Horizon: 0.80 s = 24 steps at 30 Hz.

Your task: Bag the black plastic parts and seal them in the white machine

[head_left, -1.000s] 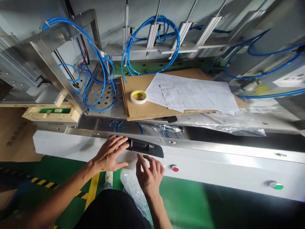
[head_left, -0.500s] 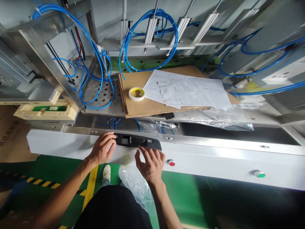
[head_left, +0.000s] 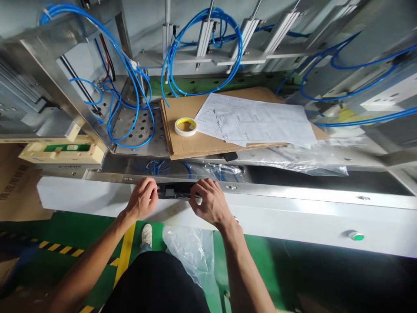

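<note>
The person's left hand (head_left: 141, 200) curls its fingers round the left end of a black plastic handle panel (head_left: 182, 189), grasping it; the right hand (head_left: 210, 202) grips the other end, thumb and fingers bent, and hides much of that side; the panel lies between the two hands, at the upper edge of a white metal bench front (head_left: 293, 219). Taking the panel as the clock's centre, with twelve pointing away from the person, a roll of tape (head_left: 185, 132) sits at twelve on flat cardboard (head_left: 202, 148); printed sheets (head_left: 260, 121) overlap the cardboard towards one o'clock; a green push button (head_left: 357, 236) stands at about four; a clear plastic bag (head_left: 192, 248) hangs or lies at six, which of these cannot be told; a cream fixture block (head_left: 96, 150) rests at ten; coiled blue tubing (head_left: 240, 48) hangs beyond the tape, near twelve.
</note>
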### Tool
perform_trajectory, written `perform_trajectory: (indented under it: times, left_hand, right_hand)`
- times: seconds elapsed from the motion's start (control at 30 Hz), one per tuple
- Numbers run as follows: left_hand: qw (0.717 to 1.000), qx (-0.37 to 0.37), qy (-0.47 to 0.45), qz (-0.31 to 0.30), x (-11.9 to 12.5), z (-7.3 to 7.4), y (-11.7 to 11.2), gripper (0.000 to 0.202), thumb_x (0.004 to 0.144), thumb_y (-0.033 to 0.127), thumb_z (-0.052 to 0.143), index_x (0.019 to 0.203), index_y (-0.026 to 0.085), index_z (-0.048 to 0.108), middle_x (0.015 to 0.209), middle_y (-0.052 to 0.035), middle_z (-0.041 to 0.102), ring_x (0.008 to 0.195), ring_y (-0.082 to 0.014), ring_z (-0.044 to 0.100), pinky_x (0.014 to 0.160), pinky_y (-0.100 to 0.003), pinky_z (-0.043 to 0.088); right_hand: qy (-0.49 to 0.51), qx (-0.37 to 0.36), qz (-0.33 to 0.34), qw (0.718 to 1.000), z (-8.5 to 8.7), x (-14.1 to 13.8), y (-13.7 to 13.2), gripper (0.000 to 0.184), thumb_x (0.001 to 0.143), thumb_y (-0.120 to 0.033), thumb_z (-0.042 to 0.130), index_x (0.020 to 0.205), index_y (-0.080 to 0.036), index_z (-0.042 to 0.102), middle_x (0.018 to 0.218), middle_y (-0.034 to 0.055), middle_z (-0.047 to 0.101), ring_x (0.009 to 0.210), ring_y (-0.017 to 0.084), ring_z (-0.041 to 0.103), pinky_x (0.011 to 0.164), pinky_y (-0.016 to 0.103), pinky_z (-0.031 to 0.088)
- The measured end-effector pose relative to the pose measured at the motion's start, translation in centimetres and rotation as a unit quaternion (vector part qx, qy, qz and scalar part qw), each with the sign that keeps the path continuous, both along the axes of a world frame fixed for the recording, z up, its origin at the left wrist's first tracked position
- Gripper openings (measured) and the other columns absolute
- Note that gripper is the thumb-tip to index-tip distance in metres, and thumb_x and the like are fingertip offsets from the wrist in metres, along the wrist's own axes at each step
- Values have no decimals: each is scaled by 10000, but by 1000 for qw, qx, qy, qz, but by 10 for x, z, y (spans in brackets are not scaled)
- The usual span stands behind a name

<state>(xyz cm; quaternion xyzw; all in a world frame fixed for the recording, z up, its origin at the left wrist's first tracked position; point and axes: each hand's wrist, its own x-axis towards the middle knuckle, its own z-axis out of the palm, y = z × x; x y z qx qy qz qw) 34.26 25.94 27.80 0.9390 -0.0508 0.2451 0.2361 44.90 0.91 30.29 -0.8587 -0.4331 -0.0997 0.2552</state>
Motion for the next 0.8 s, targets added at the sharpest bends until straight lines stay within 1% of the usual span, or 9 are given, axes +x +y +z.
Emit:
perform_trajectory:
  times: [0.07, 0.17, 0.27, 0.33, 0.4, 0.5, 0.67, 0.73, 0.8]
  left_hand:
    - [1000, 6, -9, 8, -2, 1, 1, 149, 995, 161, 469, 932, 245, 574, 974, -75, 688, 932, -218, 681, 853, -374, 594]
    - [998, 23, -39, 35, -14, 7, -7, 118, 1004, 204, 558, 1086, 240, 636, 1121, -102, 753, 1068, -251, 717, 965, -437, 587]
    - [994, 75, -70, 31, -27, 10, -27, 353, 1003, 236, 613, 1356, 242, 604, 1333, -120, 762, 1307, -281, 682, 1149, -488, 526]
    - [989, 144, -43, -11, -28, 7, -42, 509, 1023, 292, 594, 1520, 236, 503, 1485, -120, 705, 1444, -289, 608, 1234, -500, 471]
    - [979, 201, 5, -36, -20, 1, -51, 601, 1048, 360, 548, 1610, 211, 400, 1607, -131, 606, 1525, -298, 534, 1269, -514, 442]
    - [971, 234, 53, -17, -1, -8, -51, 645, 1061, 449, 508, 1616, 144, 389, 1653, -175, 541, 1527, -319, 532, 1250, -522, 471]
    - [966, 239, 95, -6, 11, -13, -42, 591, 1043, 476, 547, 1552, 179, 506, 1550, -171, 651, 1402, -333, 641, 1169, -499, 538]
    - [966, 240, 96, -2, 9, -12, -43, 554, 1041, 451, 559, 1532, 196, 531, 1495, -176, 690, 1336, -329, 681, 1121, -484, 564]
    - [965, 241, 99, -8, 6, -10, -44, 539, 1045, 436, 554, 1528, 200, 530, 1467, -181, 706, 1294, -324, 701, 1093, -472, 578]
  right_hand:
    - [-1, -17, -2, 1000, -2, 5, 2, 74, 798, -139, 622, 802, -206, 592, 839, 48, 647, 838, 219, 495, 782, 380, 347]
    - [-23, -50, -8, 998, -6, 9, 7, 78, 807, -139, 604, 794, -208, 568, 825, 50, 625, 823, 222, 477, 773, 390, 328]
    - [-46, -65, -10, 997, -8, 11, 10, 80, 855, -139, 582, 814, -206, 568, 839, 56, 623, 809, 225, 468, 768, 395, 321]
    - [-54, -71, -9, 996, -8, 11, 11, 83, 876, -142, 576, 825, -207, 568, 842, 59, 626, 805, 227, 469, 768, 395, 322]
    - [-59, -75, -4, 995, -8, 12, 11, 87, 877, -145, 583, 821, -208, 564, 835, 59, 629, 800, 227, 473, 762, 394, 325]
    - [-60, -70, 8, 996, -8, 13, 12, 102, 897, -169, 600, 809, -207, 566, 824, 57, 640, 787, 223, 488, 748, 390, 334]
    - [22, -6, 24, 999, -9, 26, 1, 196, 1053, -234, 496, 924, -195, 638, 872, 56, 696, 798, 206, 582, 773, 366, 404]
    - [40, 38, -19, 998, -8, 34, -12, 225, 1087, -252, 461, 1046, -188, 672, 929, 66, 716, 815, 202, 624, 788, 361, 432]
    - [-12, 75, -108, 991, -5, 35, -26, 231, 1093, -270, 474, 1133, -196, 689, 971, 80, 724, 848, 222, 640, 796, 379, 437]
